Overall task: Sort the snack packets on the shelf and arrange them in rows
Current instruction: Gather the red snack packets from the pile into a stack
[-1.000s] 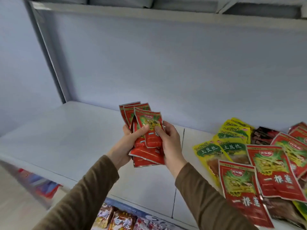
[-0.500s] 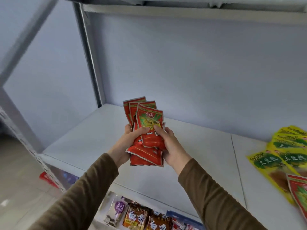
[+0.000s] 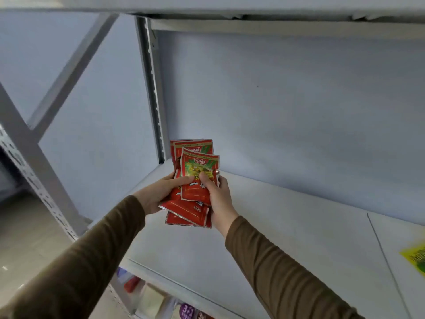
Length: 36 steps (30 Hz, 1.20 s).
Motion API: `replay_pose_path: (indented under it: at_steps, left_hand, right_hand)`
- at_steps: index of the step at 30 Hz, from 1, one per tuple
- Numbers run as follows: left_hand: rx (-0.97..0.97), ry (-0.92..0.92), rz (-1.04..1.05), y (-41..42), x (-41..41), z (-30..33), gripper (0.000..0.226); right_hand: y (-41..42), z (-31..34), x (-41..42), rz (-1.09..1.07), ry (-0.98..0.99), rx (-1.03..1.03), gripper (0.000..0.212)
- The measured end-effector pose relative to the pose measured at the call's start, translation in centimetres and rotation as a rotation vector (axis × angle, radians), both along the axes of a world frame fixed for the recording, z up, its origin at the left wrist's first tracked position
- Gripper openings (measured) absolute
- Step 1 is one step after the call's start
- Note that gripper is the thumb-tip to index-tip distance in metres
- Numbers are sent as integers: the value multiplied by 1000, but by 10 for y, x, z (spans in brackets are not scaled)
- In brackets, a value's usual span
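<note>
A stack of red snack packets with green and yellow pictures is held up above the left end of the white shelf. My left hand grips the stack from the left, its thumb lying across the front. My right hand grips it from the right, with the thumb pressed on the topmost packet. The lower packets are fanned out below my fingers. One yellow-green packet shows at the right edge, lying on the shelf.
A grey slotted upright stands at the shelf's back left corner, with a slanted brace further left. Another shelf board runs overhead. More packets sit on the level below.
My view and both hands have swung left along the shelf with the stack. The loose pile of red and yellow packets has slipped out of view on the right, except one yellow corner.
</note>
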<state>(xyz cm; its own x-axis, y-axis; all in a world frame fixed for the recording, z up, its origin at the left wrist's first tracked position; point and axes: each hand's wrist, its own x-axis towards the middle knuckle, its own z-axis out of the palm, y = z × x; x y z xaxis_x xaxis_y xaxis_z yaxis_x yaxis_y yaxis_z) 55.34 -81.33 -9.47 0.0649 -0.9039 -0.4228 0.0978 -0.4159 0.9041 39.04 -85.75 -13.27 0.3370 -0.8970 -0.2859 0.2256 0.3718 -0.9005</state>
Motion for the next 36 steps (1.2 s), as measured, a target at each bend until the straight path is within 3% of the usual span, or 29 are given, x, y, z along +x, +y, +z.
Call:
replay_pose_path:
  at_steps: [6,12,18,22,25,29,33,36]
  left_hand:
    - [28,-140,-22,-32,73,-1,59]
    - [22,-253,53,-63,109,-14,40]
    - [-82,-188,105,-74,116,-29,68]
    - [-76,-192,-5,-70,123,-36,91]
    - [-25,-97,-72,-70,131,-37,108]
    - [-15,-43,-77,-72,132,-35,90]
    - [-63,-36,-28,-66,130,-39,100]
    - [-73,-50,10,-57,129,-44,101]
  right_hand:
    - [-14,-7,76,-179,84,-89,65]
    - [-27,-17,136,-322,150,-72,67]
    - [-38,-23,150,-284,467,-177,54]
    - [-36,-20,136,-152,230,-160,64]
    - [-36,-21,122,-50,189,-184,70]
    - [-29,-24,118,25,224,-253,84]
    - [-19,-33,118,39,226,-260,101]
    - [-14,-34,118,-31,156,-235,68]
